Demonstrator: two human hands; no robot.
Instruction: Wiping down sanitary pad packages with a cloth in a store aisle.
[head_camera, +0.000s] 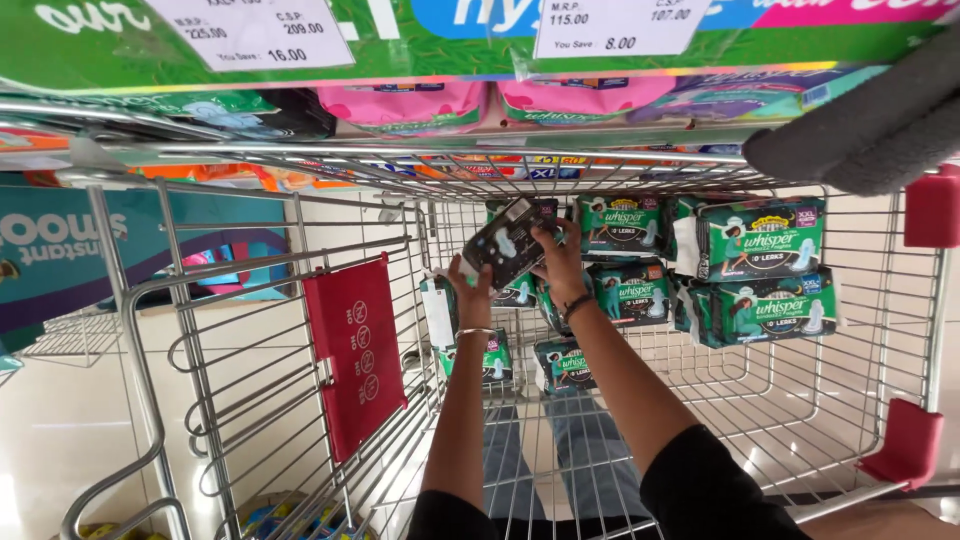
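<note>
Both of my hands reach down into a wire shopping cart (300, 330). A dark flat packet (508, 240) is held between them: my left hand (474, 290) grips its lower left corner and my right hand (560, 262) grips its right side. It hovers above several green packets (625, 290) lying in the cart's basket. Two more green packets (762, 238) are stacked at the right side of the basket. A thin bangle circles my left wrist and a dark band my right wrist.
A red flap (356, 350) hangs on the cart's folded child seat at the left. Store shelves with pink packets (405, 105) and price tags (250, 30) run along the top. Red corner bumpers (905, 440) mark the cart's right rim. A grey sleeve (870, 130) shows at upper right.
</note>
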